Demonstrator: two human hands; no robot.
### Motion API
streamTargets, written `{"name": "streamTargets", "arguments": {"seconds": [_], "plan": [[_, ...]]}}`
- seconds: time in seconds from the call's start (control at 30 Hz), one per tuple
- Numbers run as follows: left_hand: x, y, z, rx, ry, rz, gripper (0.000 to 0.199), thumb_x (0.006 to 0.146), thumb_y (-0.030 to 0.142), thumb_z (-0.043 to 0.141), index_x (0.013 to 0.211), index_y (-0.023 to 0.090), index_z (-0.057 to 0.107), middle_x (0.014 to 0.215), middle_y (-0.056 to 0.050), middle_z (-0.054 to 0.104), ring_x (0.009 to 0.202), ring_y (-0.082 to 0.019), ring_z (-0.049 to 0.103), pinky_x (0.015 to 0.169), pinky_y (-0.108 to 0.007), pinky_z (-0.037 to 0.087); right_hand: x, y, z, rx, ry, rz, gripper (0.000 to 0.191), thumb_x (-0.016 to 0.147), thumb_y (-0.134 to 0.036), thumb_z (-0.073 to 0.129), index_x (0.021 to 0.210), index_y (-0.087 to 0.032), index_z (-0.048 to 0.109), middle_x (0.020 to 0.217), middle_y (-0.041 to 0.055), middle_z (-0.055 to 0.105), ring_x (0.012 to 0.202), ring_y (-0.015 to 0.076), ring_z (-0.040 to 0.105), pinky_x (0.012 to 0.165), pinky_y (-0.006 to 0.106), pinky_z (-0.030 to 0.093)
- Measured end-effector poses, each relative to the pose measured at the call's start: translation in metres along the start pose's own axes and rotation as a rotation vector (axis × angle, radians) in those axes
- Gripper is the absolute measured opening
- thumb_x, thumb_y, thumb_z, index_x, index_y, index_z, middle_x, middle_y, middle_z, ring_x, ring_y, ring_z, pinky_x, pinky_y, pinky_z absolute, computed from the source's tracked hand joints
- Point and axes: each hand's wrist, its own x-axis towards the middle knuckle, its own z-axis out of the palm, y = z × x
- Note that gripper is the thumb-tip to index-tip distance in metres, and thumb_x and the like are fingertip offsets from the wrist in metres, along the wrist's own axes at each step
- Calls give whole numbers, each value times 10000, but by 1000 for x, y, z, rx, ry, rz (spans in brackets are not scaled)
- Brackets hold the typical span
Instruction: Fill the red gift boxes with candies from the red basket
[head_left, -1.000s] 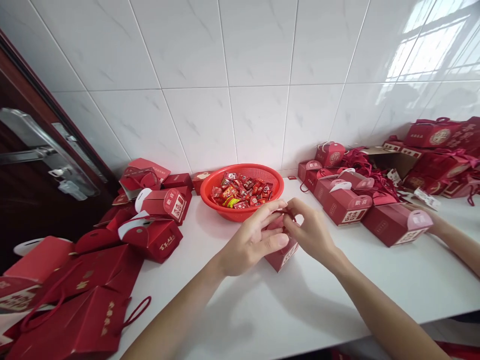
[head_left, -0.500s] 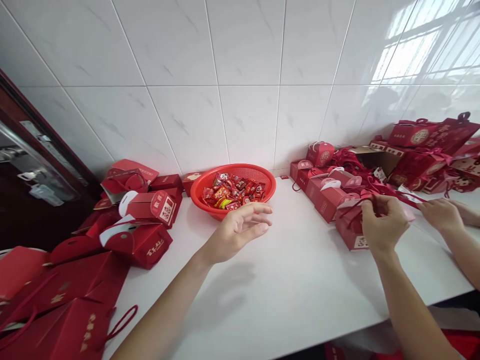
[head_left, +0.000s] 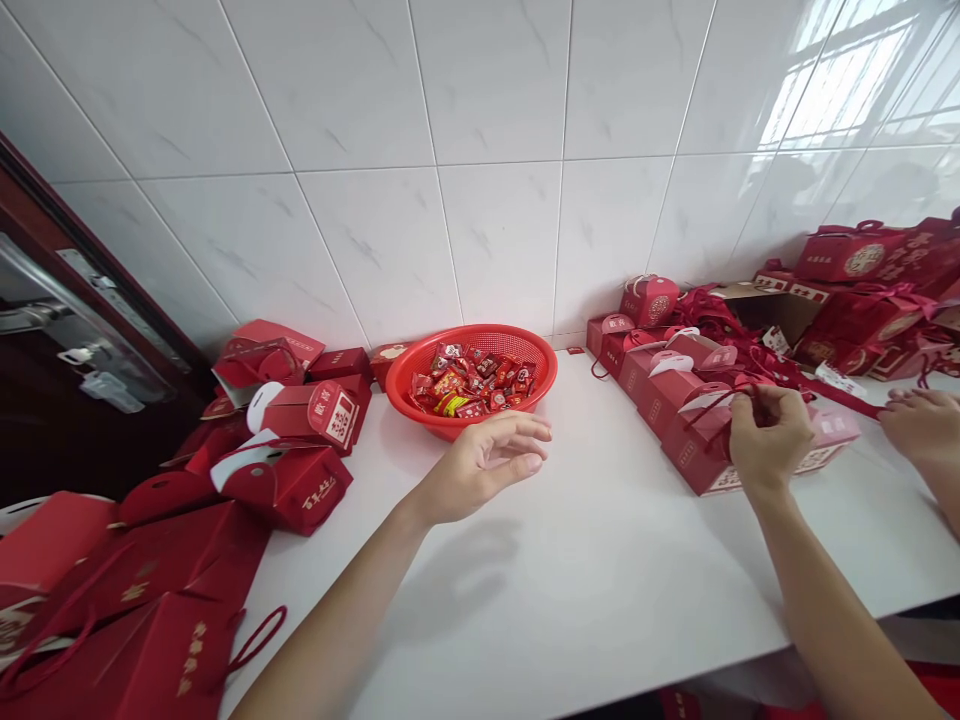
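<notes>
My left hand [head_left: 484, 465] hovers above the white table [head_left: 570, 580], its fingers apart and nothing in it. Just behind it stands a red plastic basket [head_left: 435, 425] with wrapped candies [head_left: 472, 380] inside. On the right, my right hand [head_left: 769, 430] has its fingers closed on the dark red cord of a red gift box [head_left: 694, 450]. That box stands at the near end of a row of similar boxes; its far side is partly hidden by my hand.
Red boxes [head_left: 289, 490] crowd the left side, near a dark door [head_left: 82, 420]. More boxes and bags [head_left: 855, 255] are piled at the back right. Another person's hand [head_left: 926, 425] is at the right edge by a red ribbon. A tiled wall [head_left: 502, 240] runs behind.
The view has shifted slightly. The other person's hand is farther right. My right hand stays at the cord, and my left hand remains raised with its fingers apart.
</notes>
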Motion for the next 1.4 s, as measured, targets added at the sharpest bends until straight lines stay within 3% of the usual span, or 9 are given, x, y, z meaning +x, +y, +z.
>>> {"name": "streamTargets", "arguments": {"seconds": [0.5, 0.7, 0.8, 0.87, 0.97, 1.07, 1.2, 1.3, 1.4], "plan": [[2, -2, 2, 43, -34, -24, 216, 862, 323, 706, 1039, 199, 707, 1255, -91, 636, 1008, -212, 690, 980, -407, 535, 10, -1, -2, -169, -65, -18, 109, 661, -318, 544, 726, -243, 498, 675, 72, 563, 659, 255, 557, 739, 439, 450], [2, -5, -1, 56, -32, -17, 217, 854, 311, 703, 1033, 188, 708, 1260, -101, 622, 1029, -212, 681, 965, -396, 540, 16, 10, -5, -251, 7, -244, 157, 612, -334, 624, 727, -228, 617, 825, 148, 636, 1008, 394, 588, 926, 558, 417], [3, -5, -4, 61, -9, -5, 232, 852, 338, 704, 1028, 186, 709, 1264, -106, 625, 1029, -213, 679, 948, -388, 549, 8, -11, -8, -167, 110, -398, 152, 688, -312, 619, 789, -206, 662, 920, 169, 676, 1027, 395, 617, 937, 568, 423], [4, -4, -10, 95, 17, 19, 240, 858, 356, 695, 1031, 190, 710, 1275, -107, 629, 1029, -215, 679, 949, -390, 548, -6, -35, -9, -53, 31, -524, 89, 790, -267, 599, 829, -215, 660, 956, 146, 694, 1012, 337, 645, 935, 509, 459], [4, 2, -30, 310, 159, 85, 210, 861, 349, 675, 1005, 203, 721, 1261, -102, 649, 1075, -233, 659, 992, -402, 520, -36, -70, -3, 114, -180, -680, 21, 839, -238, 661, 847, -231, 643, 950, 100, 688, 921, 264, 664, 845, 407, 506], [-4, 6, -70, 704, 512, 113, 167, 840, 310, 650, 961, 219, 720, 1174, -92, 686, 1156, -271, 608, 1074, -440, 440, -68, -88, 8, 201, -396, -753, 84, 843, -241, 687, 780, -243, 631, 846, 48, 640, 761, 204, 629, 714, 340, 487], [-31, -6, -140, 987, 961, -50, 221, 750, 282, 672, 948, 188, 687, 1050, -119, 692, 1106, -349, 595, 1025, -504, 417, -102, -86, 22, 224, -567, -802, 221, 868, -185, 617, 671, -237, 531, 707, 6, 565, 621, 155, 537, 606, 302, 428], [-54, -28, -180, 1034, 1109, -187, 243, 667, 297, 730, 856, 166, 653, 849, -108, 671, 1051, -404, 585, 971, -545, 382, -118, -76, 27, 236, -674, -806, 218, 872, -141, 572, 687, -232, 501, 712, 0, 571, 625, 147, 544, 610, 293, 437], [-65, -47, -200, 1020, 1146, -274, 169, 649, 308, 731, 705, 193, 621, 701, -68, 619, 987, -385, 591, 892, -508, 385, -127, -69, 27, 240, -765, -781, 207, 875, -145, 563, 699, -233, 499, 707, -5, 578, 624, 147, 550, 608, 290, 444]]}}
